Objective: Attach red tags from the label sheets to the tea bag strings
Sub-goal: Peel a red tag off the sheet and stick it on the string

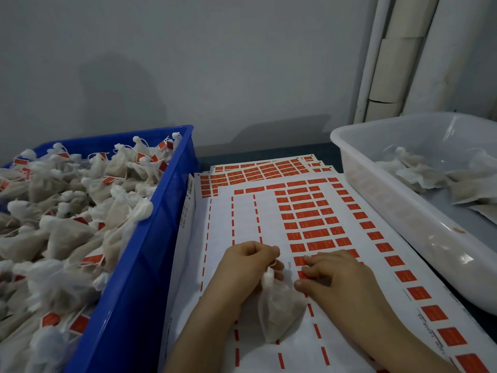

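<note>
Head cam: left hand (250, 265) fingers pinch the tea bag (279, 313) by its neck over the label sheet (269, 216), right hand (336, 275) fingers sit bent on a red tag (303, 275), can't tell if it's gripped, so I reckon we're mid-peel and next it needs lifting cleanly.

One tea bag (279, 313): pale gauze pouch, gathered white neck pinched in left hand (247, 265), body lying on top label sheet (269, 219) just below both hands. Sheet white, left columns stripped. Red tags (312, 223) remain in rows beyond right hand (336, 275), one tag under its fingertips.
</note>
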A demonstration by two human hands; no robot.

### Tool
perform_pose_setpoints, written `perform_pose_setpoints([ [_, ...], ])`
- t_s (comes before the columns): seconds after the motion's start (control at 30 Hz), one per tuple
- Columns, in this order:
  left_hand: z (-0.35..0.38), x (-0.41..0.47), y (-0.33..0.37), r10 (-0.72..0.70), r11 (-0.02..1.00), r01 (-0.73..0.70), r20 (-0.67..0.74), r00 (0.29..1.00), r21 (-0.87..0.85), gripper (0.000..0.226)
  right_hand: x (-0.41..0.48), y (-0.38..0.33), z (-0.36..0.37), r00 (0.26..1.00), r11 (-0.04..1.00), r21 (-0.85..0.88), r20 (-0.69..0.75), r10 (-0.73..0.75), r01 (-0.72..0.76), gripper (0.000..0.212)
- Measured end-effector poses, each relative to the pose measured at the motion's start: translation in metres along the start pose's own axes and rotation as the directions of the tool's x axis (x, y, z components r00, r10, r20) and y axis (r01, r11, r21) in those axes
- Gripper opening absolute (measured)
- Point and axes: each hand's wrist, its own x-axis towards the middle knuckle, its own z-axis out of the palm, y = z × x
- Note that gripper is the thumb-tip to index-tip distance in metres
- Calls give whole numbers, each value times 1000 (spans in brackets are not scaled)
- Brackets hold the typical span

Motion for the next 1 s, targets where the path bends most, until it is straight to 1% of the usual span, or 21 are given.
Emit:
perform_pose_setpoints([
  [0.17,3,1,-2,42,992,-42,-3,999,123,15,0,-3,-1,1000,1000,31,-5,7,-6,34],
  [0.3,3,0,-2,52,981,-51,1,999,189,16,-4,-2,3,998,999,54,-60,2,2,35],
  [0.43,2,1,-3,51,983,-50,-5,999,176,16,-6,-2,5,995,994,111,-93,27,-17,31],
  [0.83,0,2,-5,48,984,-48,4,999,172,18,-3,1,4,991,993,120,-134,17,-1,28],
  [1.0,-1,2,-6,40,986,-39,1,999,164,18,-1,3,2,991,994,109,-130,10,5,28],
])
